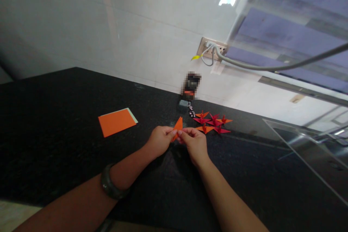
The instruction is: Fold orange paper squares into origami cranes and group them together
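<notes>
**Both hands on one orange fold**

We see the left hand (pixel 160 139) and the right hand (pixel 194 143) meeting over the middle of a black countertop (pixel 54 116). Both are closed on the same folded orange paper (pixel 178 127). The left pinches its lower edge from nine o'clock and the right pinches it from three o'clock. The paper's pointed tip stands up toward twelve o'clock, between the two sets of fingertips and just above the counter.

We note a dark bangle (pixel 110 186) on the left wrist.

At ten o'clock from the hands, well apart from them, a stack of orange sheets (pixel 116 122) lies flat, with a pale sheet showing at its far edge. At one o'clock, near the right hand, a cluster of folded paper cranes (pixel 213 123) in orange and red sits on the counter.

At twelve o'clock, against the tiled wall, stands a small dark object (pixel 191 85) too blurred for us to identify. Above it is a wall socket (pixel 212 49), with a grey cable (pixel 272 68) running off toward three o'clock.
</notes>
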Demonstrator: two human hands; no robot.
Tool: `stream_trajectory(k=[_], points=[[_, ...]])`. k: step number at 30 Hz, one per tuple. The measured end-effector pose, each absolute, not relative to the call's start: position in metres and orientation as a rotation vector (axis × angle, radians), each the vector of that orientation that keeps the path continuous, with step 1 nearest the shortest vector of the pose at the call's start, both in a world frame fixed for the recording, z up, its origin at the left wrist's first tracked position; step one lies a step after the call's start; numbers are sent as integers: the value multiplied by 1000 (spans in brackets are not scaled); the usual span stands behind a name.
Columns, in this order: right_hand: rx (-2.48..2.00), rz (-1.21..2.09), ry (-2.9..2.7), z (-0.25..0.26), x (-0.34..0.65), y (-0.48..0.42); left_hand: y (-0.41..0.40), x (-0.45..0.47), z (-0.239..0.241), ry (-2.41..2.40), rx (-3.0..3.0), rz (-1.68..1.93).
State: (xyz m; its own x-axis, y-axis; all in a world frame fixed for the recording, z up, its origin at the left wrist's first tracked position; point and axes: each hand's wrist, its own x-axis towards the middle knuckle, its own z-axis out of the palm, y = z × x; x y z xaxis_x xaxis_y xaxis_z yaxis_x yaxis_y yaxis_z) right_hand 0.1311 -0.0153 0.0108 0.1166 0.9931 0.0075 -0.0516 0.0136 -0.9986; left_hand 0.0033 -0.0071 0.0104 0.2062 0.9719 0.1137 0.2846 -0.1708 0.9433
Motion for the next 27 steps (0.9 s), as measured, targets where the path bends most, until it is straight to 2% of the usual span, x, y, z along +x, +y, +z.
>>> stream_trajectory(k=[9, 16, 27], points=[[-1241, 1063, -1237, 10, 135, -17, -7, 3, 11, 1252, 1658, 1027], [-1194, 1035, -1338, 9, 141, -14, -7, 4, 9, 1147, 1442, 1022], [-995, 1315, -1154, 8, 143, -12, -13, 5, 18, 1027, 1246, 1018]])
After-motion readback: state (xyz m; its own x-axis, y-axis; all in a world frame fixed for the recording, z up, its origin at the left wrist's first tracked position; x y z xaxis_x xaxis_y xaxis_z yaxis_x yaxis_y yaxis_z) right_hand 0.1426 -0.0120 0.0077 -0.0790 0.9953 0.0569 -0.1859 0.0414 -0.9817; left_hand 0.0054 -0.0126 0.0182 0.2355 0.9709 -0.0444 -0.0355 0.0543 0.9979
